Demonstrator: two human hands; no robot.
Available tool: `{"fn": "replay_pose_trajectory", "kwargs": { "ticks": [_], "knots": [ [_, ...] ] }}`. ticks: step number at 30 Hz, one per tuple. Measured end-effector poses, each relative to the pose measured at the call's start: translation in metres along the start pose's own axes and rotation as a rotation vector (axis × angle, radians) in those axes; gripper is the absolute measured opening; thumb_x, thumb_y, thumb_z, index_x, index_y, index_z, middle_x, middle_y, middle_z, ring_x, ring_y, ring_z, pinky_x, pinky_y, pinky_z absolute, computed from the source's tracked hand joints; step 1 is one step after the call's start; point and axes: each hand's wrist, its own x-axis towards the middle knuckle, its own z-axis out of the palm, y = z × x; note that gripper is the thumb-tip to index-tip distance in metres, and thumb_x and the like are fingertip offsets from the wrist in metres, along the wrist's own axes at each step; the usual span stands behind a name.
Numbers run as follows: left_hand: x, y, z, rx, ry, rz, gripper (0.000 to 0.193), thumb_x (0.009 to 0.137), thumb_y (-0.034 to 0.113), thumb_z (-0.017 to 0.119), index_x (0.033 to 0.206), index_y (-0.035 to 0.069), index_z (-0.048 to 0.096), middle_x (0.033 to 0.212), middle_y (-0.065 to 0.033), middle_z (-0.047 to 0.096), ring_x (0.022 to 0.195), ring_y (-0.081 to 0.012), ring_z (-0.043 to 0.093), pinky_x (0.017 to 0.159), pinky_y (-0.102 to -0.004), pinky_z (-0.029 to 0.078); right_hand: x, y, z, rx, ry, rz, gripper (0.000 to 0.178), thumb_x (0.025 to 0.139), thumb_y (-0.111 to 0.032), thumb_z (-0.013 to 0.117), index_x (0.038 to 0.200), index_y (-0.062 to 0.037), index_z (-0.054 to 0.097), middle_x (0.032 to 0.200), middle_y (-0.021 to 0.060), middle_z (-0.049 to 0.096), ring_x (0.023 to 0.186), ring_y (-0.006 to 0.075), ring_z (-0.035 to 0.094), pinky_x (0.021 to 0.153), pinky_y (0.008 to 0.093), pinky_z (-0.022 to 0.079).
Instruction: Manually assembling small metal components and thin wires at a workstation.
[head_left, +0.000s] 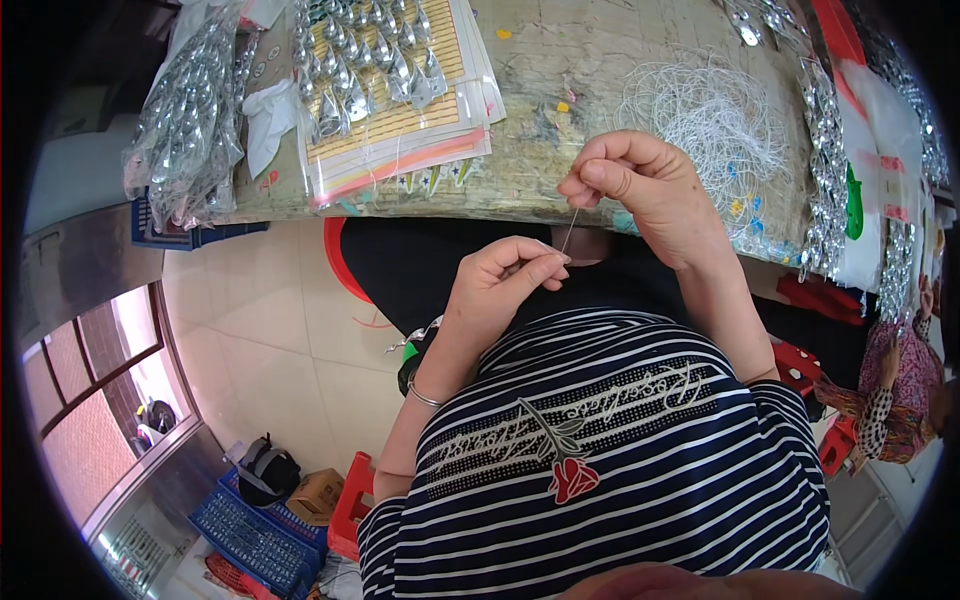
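Note:
Just off the table's near edge, my two hands pinch a thin, straight, greyish strand, too fine to tell whether it is thread or a needle. My left hand is lower, with thumb and forefinger closed on its bottom end. Higher up and to the right, my right hand is closed on the top end. Beyond my right hand lies a loose tangle of white string. Silver twisted drop-shaped ornaments lie in rows on a stack of patterned sheets to the left.
Bagged silver ornaments crowd the worn table's left end. Silver strands and a green piece are at the right. Blue crates, a cardboard box and red stools stand below. Another person sits at right.

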Motion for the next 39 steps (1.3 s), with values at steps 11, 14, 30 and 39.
{"fn": "replay_pose_trajectory", "kwargs": {
  "ticks": [11, 14, 30, 39],
  "knots": [
    [0.001, 0.005, -0.001, -0.065, 0.052, 0.088, 0.010, 0.087, -0.002, 0.057, 0.094, -0.005, 0.062, 0.092, -0.0124, 0.067, 0.083, -0.0182, 0.064, 0.077, -0.0280, 0.052, -0.005, 0.008, 0.004, -0.317, -0.096, -0.116, 0.005, 0.080, -0.003, 0.066, 0.085, -0.0010, 0.067, 0.087, 0.0042, 0.062, 0.080, 0.0111, 0.059, 0.073, 0.0234, 0.047],
    [0.002, 0.002, -0.001, -0.091, 0.061, 0.081, 0.010, 0.086, -0.002, 0.057, 0.095, -0.005, 0.062, 0.092, -0.0124, 0.067, 0.084, -0.0177, 0.064, 0.077, -0.0276, 0.052, -0.005, 0.011, 0.009, -0.392, -0.120, -0.111, 0.005, 0.079, -0.003, 0.067, 0.083, -0.0015, 0.068, 0.087, 0.0040, 0.062, 0.079, 0.0107, 0.059, 0.072, 0.0221, 0.047],
    [0.002, 0.004, -0.004, 0.138, 0.061, 0.111, 0.009, 0.087, 0.003, 0.060, 0.094, -0.002, 0.063, 0.090, -0.0058, 0.066, 0.078, -0.0087, 0.059, 0.071, -0.0215, 0.048, -0.011, 0.007, 0.015, -0.631, -0.157, -0.139, 0.006, 0.079, -0.006, 0.068, 0.084, -0.0022, 0.069, 0.085, 0.0033, 0.060, 0.079, 0.0126, 0.058, 0.069, 0.0241, 0.047],
    [0.002, 0.007, -0.006, 0.373, 0.012, 0.165, 0.009, 0.087, 0.006, 0.060, 0.093, 0.000, 0.063, 0.086, -0.0023, 0.064, 0.075, -0.0066, 0.056, 0.066, -0.0201, 0.046, -0.009, 0.014, 0.012, -0.960, -0.199, -0.485, 0.008, 0.078, -0.007, 0.067, 0.082, -0.0014, 0.063, 0.085, 0.0061, 0.059, 0.079, 0.0196, 0.058, 0.069, 0.0295, 0.047]
  ]
}}
